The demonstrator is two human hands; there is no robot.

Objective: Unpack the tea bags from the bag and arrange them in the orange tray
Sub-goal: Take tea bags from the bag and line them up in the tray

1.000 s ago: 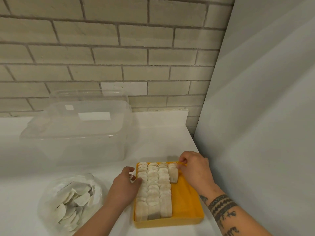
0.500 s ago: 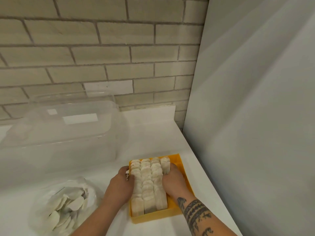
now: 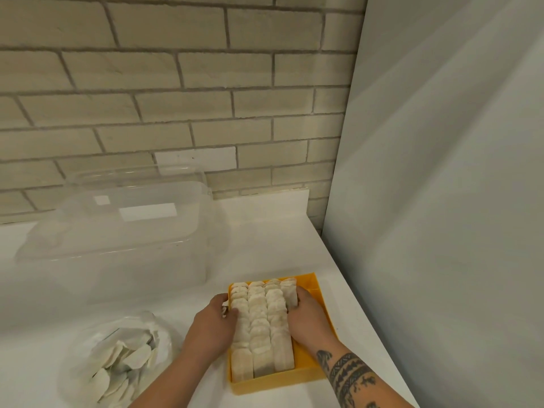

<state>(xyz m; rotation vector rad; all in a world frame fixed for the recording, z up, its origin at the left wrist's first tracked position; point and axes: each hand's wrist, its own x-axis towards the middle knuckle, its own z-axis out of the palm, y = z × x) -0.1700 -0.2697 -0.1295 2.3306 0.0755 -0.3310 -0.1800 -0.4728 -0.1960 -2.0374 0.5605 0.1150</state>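
The orange tray (image 3: pixel 276 383) sits on the white counter, near its right edge. Three long rows of pale tea bags (image 3: pixel 259 319) stand packed in it, with a short fourth row at the far right. My left hand (image 3: pixel 210 328) is curled over the tray's left wall, fingertips against the first row. My right hand (image 3: pixel 309 322) lies inside the tray, fingers pressed around the short fourth row. A clear plastic bag (image 3: pixel 117 360) with several loose tea bags lies at the lower left.
A large clear plastic container (image 3: pixel 117 231) with its lid stands at the back left, against the brick wall. A tall grey panel (image 3: pixel 441 201) borders the counter on the right, close to the tray.
My right hand has moved from the far end of the fourth row down into the tray beside the rows. The left hand stays at the tray's left wall. The camera has shifted right.
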